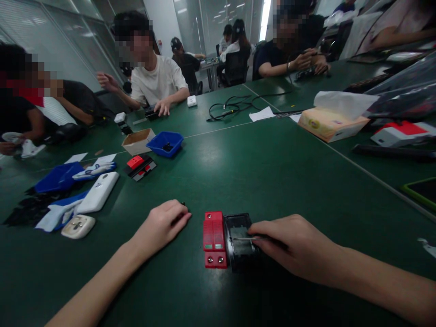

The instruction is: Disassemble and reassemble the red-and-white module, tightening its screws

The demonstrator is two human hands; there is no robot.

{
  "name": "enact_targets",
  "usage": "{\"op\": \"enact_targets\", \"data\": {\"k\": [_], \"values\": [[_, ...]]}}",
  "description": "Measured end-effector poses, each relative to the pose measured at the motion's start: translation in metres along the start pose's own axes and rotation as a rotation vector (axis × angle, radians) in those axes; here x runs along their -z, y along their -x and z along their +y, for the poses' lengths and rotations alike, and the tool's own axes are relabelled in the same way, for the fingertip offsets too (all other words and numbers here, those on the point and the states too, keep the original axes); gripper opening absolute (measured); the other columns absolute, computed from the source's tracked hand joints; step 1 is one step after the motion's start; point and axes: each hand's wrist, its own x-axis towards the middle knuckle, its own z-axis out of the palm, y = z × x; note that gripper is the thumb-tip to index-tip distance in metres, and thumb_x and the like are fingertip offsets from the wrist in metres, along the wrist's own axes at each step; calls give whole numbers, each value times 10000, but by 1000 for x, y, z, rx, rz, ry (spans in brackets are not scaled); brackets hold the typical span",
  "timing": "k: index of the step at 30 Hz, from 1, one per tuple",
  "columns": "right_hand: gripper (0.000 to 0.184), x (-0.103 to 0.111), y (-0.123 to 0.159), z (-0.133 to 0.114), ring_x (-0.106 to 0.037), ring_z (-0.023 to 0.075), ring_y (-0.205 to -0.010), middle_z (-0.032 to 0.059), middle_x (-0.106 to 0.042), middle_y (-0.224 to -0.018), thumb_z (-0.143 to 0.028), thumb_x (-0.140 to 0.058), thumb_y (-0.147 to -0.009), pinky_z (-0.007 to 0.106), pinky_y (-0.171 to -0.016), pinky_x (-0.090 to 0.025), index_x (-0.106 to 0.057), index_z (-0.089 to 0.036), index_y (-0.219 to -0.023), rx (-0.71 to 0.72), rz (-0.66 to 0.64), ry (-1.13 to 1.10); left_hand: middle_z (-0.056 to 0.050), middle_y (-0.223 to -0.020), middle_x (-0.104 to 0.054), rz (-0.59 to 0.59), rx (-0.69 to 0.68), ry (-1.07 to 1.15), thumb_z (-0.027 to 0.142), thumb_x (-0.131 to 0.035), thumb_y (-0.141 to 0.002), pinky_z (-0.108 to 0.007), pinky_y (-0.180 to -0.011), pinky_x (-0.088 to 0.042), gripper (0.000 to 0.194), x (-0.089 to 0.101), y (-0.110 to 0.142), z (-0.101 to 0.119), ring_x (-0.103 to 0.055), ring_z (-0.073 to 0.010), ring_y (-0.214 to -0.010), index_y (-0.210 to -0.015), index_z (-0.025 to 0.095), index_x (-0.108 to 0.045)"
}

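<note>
In front of me on the green table lies a red two-part block (214,232) with screw heads at its ends, like a surge protector. A black rectangular case (240,245) lies against its right side. My right hand (289,247) is closed around a screwdriver (242,239); its thin metal shaft points left over the black case, and its dark handle is mostly hidden in my palm. Left of the red block, apart from it, my left hand (168,220) rests on the table with fingers curled together. A tiny dark thing shows at its fingertips, too small to name.
Ahead to the left are a blue tray (165,144) with small dark parts, a cardboard box (138,141) and a red-and-black block (139,167). Gloves (95,170) and a white phone-shaped thing (98,192) lie farther left. A tissue box (332,122) stands right. Several people sit around.
</note>
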Motion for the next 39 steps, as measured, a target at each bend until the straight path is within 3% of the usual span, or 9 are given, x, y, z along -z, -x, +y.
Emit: {"op": "enact_targets", "data": {"k": [6, 11, 13, 16, 18, 23, 29, 37, 39], "values": [[192, 3, -3, 5, -609, 100, -604, 9, -709, -850, -258, -481, -1048, 213, -553, -427, -645, -191, -1122, -81, 3, -121, -13, -719, -635, 25, -182, 226, 185, -536, -980, -227, -580, -456, 138, -10, 5, 31, -590, -125, -623, -869, 186, -617], [202, 13, -11, 12, -604, 136, -677, 15, -656, -787, -241, -509, -1016, 246, -600, -444, -635, -196, -865, -198, 145, -69, -24, -782, -649, 168, -157, 356, 191, -611, -918, -243, -596, -488, 41, -10, 9, 28, -603, -138, -654, -958, 193, -617], [257, 14, -12, 15, -572, 146, -675, 16, -617, -760, -252, -518, -1011, 265, -609, -431, -585, -198, -768, -196, 150, -15, -112, -1074, -687, 155, -124, 409, 361, -715, -877, -338, -771, -571, 401, -12, 11, 24, -674, -231, -922, -1222, 199, -589], [300, 11, -11, 19, -542, 168, -685, 16, -582, -724, -259, -522, -1009, 295, -627, -399, -544, -202, -715, -179, 112, 76, -185, -1497, -498, -16, -43, 448, 623, -836, -692, -536, -1060, -498, 1047, -16, 13, 22, -537, -388, -1317, -1541, 245, -353], [306, 7, -11, 20, -518, 179, -678, 14, -559, -695, -248, -533, -998, 305, -617, -364, -521, -205, -695, -173, 82, 133, -169, -1563, -443, -101, 6, 451, 653, -872, -607, -590, -1131, -430, 1203, -18, 12, 27, -482, -421, -1379, -1585, 272, -284], [279, 1, -9, 22, -492, 194, -701, 24, -552, -722, -236, -525, -1001, 315, -634, -335, -522, -199, -725, -164, 23, 208, -136, -1492, -533, -87, 138, 397, 527, -918, -599, -585, -1147, -419, 1095, -25, 8, 51, -524, -394, -1345, -1519, 280, -378], [293, 3, -9, 21, -501, 197, -713, 29, -555, -736, -242, -505, -1015, 320, -646, -345, -517, -200, -726, -167, 41, 180, -147, -1473, -541, -24, 173, 369, 466, -934, -556, -601, -1116, -448, 1167, -36, 12, 63, -551, -401, -1307, -1535, 272, -330], [191, 6, -11, 19, -557, 182, -686, 0, -576, -757, -287, -518, -1017, 314, -652, -410, -632, -193, -1137, -227, 99, 75, -157, -1489, -542, -31, 123, 351, 416, -926, -602, -582, -1121, -467, 1096, -30, 9, 63, -550, -390, -1335, -1522, 250, -354], [183, 6, -11, 19, -561, 182, -691, 3, -580, -754, -284, -519, -1015, 314, -652, -413, -648, -193, -1109, -210, 96, 79, -146, -1481, -545, 78, 42, 375, 469, -883, -685, -545, -1102, -497, 955, -21, 14, 62, -557, -370, -1331, -1488, 260, -411]]}}
